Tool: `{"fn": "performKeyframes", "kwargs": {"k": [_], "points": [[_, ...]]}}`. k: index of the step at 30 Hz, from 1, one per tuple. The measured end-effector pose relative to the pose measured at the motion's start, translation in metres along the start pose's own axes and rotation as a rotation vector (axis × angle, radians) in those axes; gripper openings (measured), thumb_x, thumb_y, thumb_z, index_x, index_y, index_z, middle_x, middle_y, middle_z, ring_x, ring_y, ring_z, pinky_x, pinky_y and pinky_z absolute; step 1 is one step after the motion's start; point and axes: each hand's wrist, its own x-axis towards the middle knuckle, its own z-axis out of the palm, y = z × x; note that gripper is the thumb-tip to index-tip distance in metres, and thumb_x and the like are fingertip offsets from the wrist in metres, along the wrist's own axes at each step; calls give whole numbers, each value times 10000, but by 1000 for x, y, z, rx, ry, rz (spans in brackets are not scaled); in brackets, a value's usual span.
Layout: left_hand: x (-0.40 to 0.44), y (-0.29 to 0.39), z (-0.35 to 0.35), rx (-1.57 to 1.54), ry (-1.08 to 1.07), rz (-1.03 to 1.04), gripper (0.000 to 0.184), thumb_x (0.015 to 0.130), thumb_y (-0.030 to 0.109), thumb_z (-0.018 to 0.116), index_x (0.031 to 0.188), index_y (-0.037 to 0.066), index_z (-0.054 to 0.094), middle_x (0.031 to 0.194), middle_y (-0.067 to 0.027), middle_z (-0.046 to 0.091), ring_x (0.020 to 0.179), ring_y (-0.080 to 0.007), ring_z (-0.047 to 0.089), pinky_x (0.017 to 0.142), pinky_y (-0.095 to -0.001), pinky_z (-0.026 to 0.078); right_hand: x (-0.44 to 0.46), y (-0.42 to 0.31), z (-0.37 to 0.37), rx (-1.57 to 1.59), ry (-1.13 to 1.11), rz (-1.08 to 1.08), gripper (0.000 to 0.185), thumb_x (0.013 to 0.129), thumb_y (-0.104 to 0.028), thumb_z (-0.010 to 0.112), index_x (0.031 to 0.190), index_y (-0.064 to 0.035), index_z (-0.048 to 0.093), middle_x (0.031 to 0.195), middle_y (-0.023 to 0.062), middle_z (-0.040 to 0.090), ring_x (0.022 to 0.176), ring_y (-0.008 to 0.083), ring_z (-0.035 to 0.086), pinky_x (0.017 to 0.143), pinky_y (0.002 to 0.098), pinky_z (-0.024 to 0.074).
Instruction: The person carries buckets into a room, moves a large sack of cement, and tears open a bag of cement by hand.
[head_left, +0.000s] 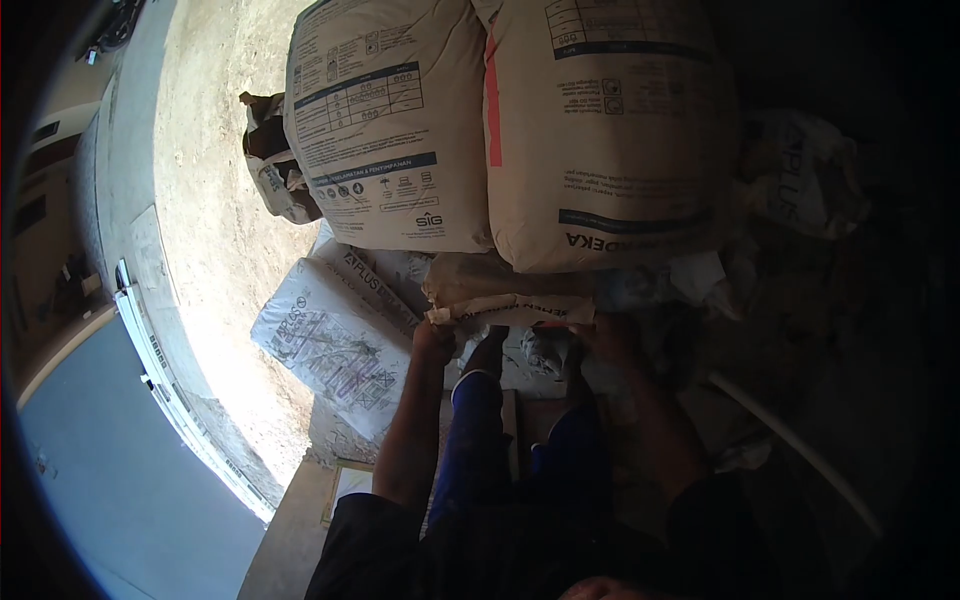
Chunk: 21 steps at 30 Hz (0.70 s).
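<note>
A brown paper cement bag with dark lettering along its end lies in front of my legs, below two large full cement bags. My left hand is closed on the left corner of its end. At the right corner, my right hand is closed on the same paper edge, though its fingers are in deep shadow. Whether this bag is full or emptied I cannot tell. Directly beyond my hands rise the left full cement bag and the right full cement bag, side by side.
A white printed sack lies close to my left forearm. A torn paper bag stands behind it, and a crumpled white sack is at the right. A pale pipe runs along the dark right side. Sunlit ground stretches along the left.
</note>
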Motion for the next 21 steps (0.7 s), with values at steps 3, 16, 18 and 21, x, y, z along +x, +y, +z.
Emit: {"fn": "performKeyframes", "kwargs": {"k": [3,16,18,21], "points": [[-11,-19,-7,-847,93,-494,383,886,504,538,946,128,581,747,-10,597,583,-117,571,406,-231,429,2,-3,-29,-71,-26,11,524,771,-571,609,835,-55,679,695,171,640,671,332,652,631,427,511],[-109,82,202,-906,27,-718,333,924,411,522,995,88,563,791,-51,594,609,-126,517,505,-292,413,24,46,28,280,-217,-50,509,856,-499,516,834,-12,662,748,180,656,750,261,657,675,385,487],[-69,125,258,-1613,8,-549,326,911,447,546,961,125,543,688,-6,504,555,-138,468,497,-254,410,38,49,36,509,-120,-137,528,886,-509,472,726,-23,606,636,107,600,600,187,570,586,369,449],[-14,141,300,-1857,209,-272,389,943,455,477,1126,112,490,837,-16,527,666,-153,517,536,-254,438,45,36,7,467,-407,116,384,903,-401,513,919,-25,590,796,66,593,732,151,545,652,319,451]]}}
